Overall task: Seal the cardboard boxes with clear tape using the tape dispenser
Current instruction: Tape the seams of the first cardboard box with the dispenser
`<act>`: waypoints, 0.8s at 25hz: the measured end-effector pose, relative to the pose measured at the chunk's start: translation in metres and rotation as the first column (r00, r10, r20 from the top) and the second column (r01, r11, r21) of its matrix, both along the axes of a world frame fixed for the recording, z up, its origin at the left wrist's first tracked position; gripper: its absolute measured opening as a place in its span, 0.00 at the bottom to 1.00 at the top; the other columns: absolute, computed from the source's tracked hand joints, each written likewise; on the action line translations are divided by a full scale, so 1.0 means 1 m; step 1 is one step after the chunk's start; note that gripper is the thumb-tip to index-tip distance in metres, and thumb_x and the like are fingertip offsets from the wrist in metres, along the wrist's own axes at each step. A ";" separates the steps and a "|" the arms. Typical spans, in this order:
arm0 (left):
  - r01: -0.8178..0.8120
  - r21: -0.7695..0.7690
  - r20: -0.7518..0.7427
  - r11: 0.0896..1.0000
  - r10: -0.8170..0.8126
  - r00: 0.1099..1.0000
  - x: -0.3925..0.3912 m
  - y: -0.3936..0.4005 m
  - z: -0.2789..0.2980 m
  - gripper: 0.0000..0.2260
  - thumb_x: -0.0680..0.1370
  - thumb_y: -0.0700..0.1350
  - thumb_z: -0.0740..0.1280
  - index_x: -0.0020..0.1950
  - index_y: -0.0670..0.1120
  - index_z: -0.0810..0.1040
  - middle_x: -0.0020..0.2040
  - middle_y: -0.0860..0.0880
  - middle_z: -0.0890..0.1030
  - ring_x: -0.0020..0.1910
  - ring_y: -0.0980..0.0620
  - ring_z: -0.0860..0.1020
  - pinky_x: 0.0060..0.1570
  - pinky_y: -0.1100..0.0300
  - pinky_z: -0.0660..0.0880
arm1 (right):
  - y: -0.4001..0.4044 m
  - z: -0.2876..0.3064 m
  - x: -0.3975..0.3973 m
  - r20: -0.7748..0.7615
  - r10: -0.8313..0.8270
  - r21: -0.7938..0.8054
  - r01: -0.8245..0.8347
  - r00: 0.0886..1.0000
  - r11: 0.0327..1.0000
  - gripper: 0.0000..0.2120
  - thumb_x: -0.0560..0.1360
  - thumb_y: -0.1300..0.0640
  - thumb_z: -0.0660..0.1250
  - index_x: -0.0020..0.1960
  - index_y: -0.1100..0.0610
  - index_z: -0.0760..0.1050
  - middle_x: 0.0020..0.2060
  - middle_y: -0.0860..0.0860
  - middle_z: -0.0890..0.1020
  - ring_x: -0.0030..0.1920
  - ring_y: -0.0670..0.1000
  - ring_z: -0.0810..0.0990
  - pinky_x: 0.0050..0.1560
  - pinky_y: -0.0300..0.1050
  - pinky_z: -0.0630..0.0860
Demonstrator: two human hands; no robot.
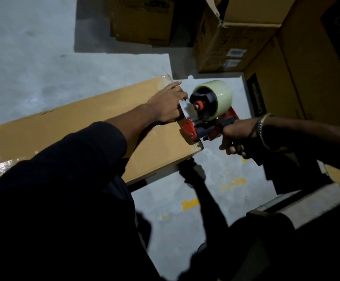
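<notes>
A long brown cardboard box (pixel 88 122) lies across the grey floor, with shiny clear tape on its left part. My left hand (pixel 168 103) rests flat on the box top near its right end, fingers stretched out. Right beside it a red and black tape dispenser (pixel 203 116) carrying a pale roll of clear tape (pixel 217 98) sits at the box's right edge. My right hand (pixel 236 136) grips the dispenser's handle from the right. A metal bangle is on that wrist.
Several brown cardboard boxes (pixel 236 43) are stacked at the back and along the right side (pixel 307 67). Grey concrete floor (pixel 33 47) with yellow marks (pixel 189 204) lies around the box. My dark-clothed body fills the lower part of the view.
</notes>
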State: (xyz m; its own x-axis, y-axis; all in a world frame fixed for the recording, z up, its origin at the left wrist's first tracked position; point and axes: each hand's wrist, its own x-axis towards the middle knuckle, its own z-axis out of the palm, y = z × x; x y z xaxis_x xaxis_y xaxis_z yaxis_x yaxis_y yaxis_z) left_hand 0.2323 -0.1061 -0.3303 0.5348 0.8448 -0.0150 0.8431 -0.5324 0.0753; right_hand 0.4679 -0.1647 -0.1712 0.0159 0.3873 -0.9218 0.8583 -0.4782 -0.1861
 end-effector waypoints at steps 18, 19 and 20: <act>0.018 0.107 0.036 0.994 -0.022 0.999 0.005 -0.010 0.012 0.30 0.88 0.58 0.45 0.58 0.48 0.87 0.57 0.46 0.84 0.60 0.45 0.79 0.80 0.44 0.56 | -0.038 0.018 0.024 0.269 0.439 -0.039 -0.446 0.857 0.894 0.15 0.84 0.61 0.61 0.38 0.59 0.71 0.16 0.47 0.73 0.28 0.48 0.71 0.28 0.38 0.68; 0.021 0.106 0.036 0.994 -0.025 0.999 0.005 -0.009 0.014 0.30 0.88 0.58 0.45 0.58 0.48 0.87 0.57 0.46 0.84 0.60 0.45 0.79 0.80 0.44 0.56 | -0.036 0.016 0.023 0.280 0.432 -0.016 -0.446 0.857 0.895 0.14 0.85 0.60 0.61 0.40 0.58 0.72 0.21 0.49 0.77 0.34 0.51 0.74 0.32 0.39 0.70; 0.019 0.107 0.036 0.994 -0.023 0.999 0.004 -0.009 0.014 0.30 0.88 0.58 0.45 0.58 0.48 0.87 0.57 0.46 0.84 0.60 0.45 0.79 0.80 0.44 0.56 | -0.034 0.016 0.022 0.277 0.454 -0.002 -0.472 0.847 0.882 0.10 0.85 0.61 0.60 0.46 0.60 0.76 0.29 0.53 0.80 0.38 0.55 0.76 0.35 0.42 0.72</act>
